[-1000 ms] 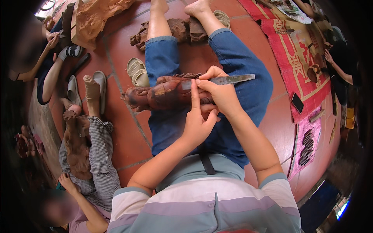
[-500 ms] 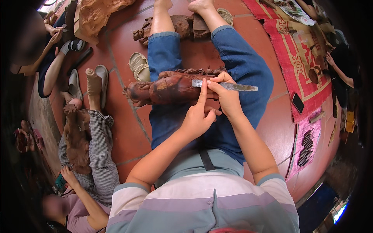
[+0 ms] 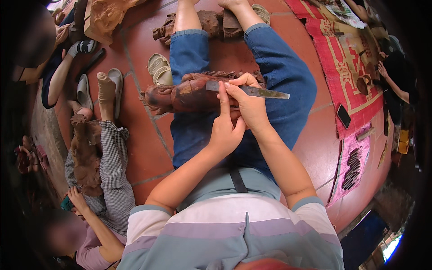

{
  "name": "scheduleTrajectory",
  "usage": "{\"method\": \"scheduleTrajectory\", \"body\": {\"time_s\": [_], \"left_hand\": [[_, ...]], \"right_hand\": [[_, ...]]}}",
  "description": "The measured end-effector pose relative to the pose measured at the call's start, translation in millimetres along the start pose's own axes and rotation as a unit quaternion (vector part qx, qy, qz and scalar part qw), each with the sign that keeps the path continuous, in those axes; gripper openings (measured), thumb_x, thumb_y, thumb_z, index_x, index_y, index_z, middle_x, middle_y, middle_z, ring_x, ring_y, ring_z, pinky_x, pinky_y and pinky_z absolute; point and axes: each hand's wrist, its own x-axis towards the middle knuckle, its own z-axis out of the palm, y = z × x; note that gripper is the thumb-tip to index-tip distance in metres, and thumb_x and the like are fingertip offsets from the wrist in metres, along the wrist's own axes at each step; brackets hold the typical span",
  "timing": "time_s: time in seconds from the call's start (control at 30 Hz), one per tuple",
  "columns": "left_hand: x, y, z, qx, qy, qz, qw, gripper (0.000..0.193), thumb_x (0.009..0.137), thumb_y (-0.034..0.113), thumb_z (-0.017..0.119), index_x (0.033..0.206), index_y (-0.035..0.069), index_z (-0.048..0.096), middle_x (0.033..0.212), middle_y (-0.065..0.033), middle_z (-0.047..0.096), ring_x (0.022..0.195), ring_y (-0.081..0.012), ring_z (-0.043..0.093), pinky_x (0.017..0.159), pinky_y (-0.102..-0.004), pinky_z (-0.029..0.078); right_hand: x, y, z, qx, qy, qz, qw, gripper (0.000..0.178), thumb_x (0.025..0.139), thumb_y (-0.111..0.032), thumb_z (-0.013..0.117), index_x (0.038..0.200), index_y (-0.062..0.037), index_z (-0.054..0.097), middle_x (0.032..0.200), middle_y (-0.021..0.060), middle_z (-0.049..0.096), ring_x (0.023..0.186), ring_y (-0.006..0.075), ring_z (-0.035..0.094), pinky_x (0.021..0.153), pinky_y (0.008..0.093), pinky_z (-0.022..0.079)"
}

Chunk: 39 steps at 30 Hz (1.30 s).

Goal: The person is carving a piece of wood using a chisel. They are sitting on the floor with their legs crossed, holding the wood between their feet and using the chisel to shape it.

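Observation:
A reddish-brown wood carving (image 3: 189, 95) lies across my thighs, its rounded end to the left and a jagged edge along its far side. Over its right part is a flat metal scraper (image 3: 272, 94), a long grey strip that narrows toward the right. My right hand (image 3: 253, 107) pinches the strip near its middle between thumb and fingers. From below, my left hand (image 3: 227, 129) presses a straight index finger against the blade's left part; its other fingers are curled, partly hidden next to the right hand. The underside of the carving is out of sight.
Another dark carving (image 3: 211, 24) lies on the tiles by my feet. A sandal (image 3: 159, 69) is left of my leg. A phone (image 3: 343, 115) rests on a red mat (image 3: 327, 67), near a pink cloth (image 3: 355, 166) with dark tools. At left, a person sits with a brown carving (image 3: 87, 157).
The scraper and both hands have shifted left along the carving, and the strip tilts more, its right end lower. My left thumb has come up closer to the right hand.

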Motion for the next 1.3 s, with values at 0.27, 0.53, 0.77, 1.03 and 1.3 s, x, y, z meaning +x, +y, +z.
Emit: {"method": "scheduleTrajectory", "body": {"time_s": [0.27, 0.53, 0.77, 1.03, 1.3], "left_hand": [[3.5, 1.7, 0.4, 0.007, 0.013, 0.031, 0.999, 0.09, 0.086, -0.004, 0.05, 0.15, 0.01, -0.012, 0.083, -0.0134, 0.068, 0.071, -0.0212, 0.068, 0.071, -0.0296, 0.054], [11.6, 4.7, 0.5, 0.01, -0.068, -0.036, 0.997, 0.089, 0.085, -0.002, 0.045, 0.15, 0.009, -0.016, 0.091, -0.0146, 0.07, 0.078, -0.0211, 0.07, 0.078, -0.0283, 0.053], [16.4, 9.4, -10.5, 0.046, -0.11, -0.054, 0.991, 0.077, 0.084, -0.003, 0.049, 0.151, 0.007, 0.011, 0.096, -0.0151, 0.07, 0.083, -0.0182, 0.068, 0.076, -0.0278, 0.053], [59.4, 53.8, -126.9, 0.529, -0.064, 0.111, 0.839, 0.077, 0.062, 0.02, 0.083, 0.133, 0.013, 0.052, 0.107, -0.0115, 0.067, 0.101, -0.0312, 0.06, 0.093, -0.0404, 0.041], [28.4, 34.7, -131.5, 0.548, -0.086, 0.098, 0.826, 0.086, 0.055, 0.033, 0.087, 0.132, 0.018, 0.051, 0.101, -0.0078, 0.067, 0.099, -0.0294, 0.061, 0.09, -0.04, 0.041]], "right_hand": [[5.9, -3.7, -1.7, -0.034, -0.004, -0.009, 0.999, 0.013, 0.088, -0.003, 0.063, 0.092, -0.0041, 0.051, 0.088, 0.0114, 0.065, 0.073, 0.0166, 0.068, 0.061, 0.0257, 0.058], [12.1, -9.5, -19.6, -0.046, 0.013, 0.009, 0.999, 0.011, 0.087, -0.003, 0.063, 0.089, -0.0032, 0.053, 0.09, 0.0111, 0.063, 0.078, 0.0174, 0.068, 0.064, 0.0294, 0.06], [22.9, -17.9, -39.0, -0.051, -0.018, 0.022, 0.998, 0.011, 0.087, -0.004, 0.063, 0.091, -0.0033, 0.052, 0.086, 0.0071, 0.062, 0.074, 0.0141, 0.067, 0.065, 0.0259, 0.059], [1.9, -69.2, -62.6, -0.028, 0.024, -0.086, 0.996, 0.02, 0.088, -0.004, 0.064, 0.105, 0.0, 0.055, 0.091, 0.0092, 0.064, 0.082, 0.0153, 0.067, 0.074, 0.0252, 0.058], [-23.7, -56.4, -59.7, 0.021, 0.032, -0.106, 0.994, 0.023, 0.091, -0.013, 0.064, 0.109, 0.0006, 0.06, 0.095, 0.0059, 0.061, 0.08, 0.0122, 0.063, 0.076, 0.025, 0.057]]}}
